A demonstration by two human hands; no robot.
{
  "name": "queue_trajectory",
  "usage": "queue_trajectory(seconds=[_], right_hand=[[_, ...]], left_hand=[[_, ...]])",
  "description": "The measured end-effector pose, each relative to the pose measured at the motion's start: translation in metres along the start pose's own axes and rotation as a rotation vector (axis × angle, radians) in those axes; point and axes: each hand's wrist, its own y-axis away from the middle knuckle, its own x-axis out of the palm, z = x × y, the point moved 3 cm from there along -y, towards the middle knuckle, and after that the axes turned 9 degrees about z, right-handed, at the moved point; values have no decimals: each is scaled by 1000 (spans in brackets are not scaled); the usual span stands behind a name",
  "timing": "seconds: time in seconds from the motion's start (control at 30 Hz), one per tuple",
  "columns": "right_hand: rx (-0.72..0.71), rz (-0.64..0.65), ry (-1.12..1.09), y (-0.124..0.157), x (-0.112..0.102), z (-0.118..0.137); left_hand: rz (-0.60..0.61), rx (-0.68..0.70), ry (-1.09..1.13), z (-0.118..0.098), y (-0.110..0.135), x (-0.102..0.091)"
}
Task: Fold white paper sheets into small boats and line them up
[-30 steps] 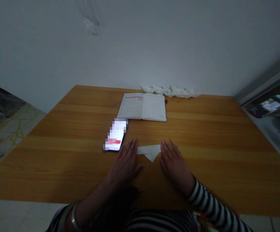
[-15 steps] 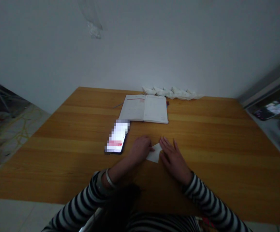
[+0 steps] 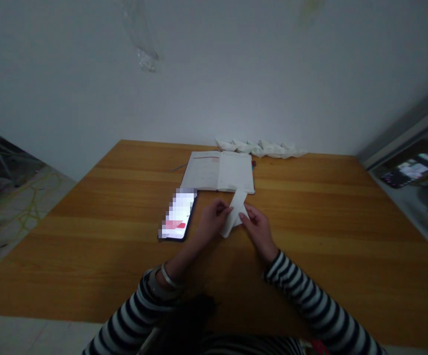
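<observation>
A folded piece of white paper (image 3: pixel 236 211) is lifted off the wooden table (image 3: pixel 328 222), held between both hands. My left hand (image 3: pixel 212 221) pinches its left edge with fingers closed. My right hand (image 3: pixel 257 228) grips its right side from below. Both sleeves are black-and-white striped, and a bracelet sits on my left wrist. The paper stands tilted, its upper end overlapping the open notebook (image 3: pixel 219 177) behind it.
A lit phone (image 3: pixel 178 216) lies on the table left of my hands. Several folded white paper shapes (image 3: pixel 261 147) line the far edge by the wall. A second screen (image 3: pixel 408 171) glows on a grey ledge at the right.
Both hands lay flat beside the paper on the table. They then closed on it and lifted it up and away from me, turning it upright.
</observation>
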Motion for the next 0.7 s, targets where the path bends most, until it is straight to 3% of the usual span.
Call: queue_trajectory(seconds=[0.13,0.27,0.37,0.57,0.7], right_hand=[[-108,-139,167,-4,-6,0],[-336,-194,412,1,-16,18],[-448,-167,481,10,-13,28],[-426,-71,379,20,-1,29],[-493,36,499,18,-1,33]], left_hand=[[34,7,83,1,6,1],[52,32,72,-4,9,2],[47,51,83,-5,10,7],[128,114,288,0,12,15],[101,69,348,6,12,10]])
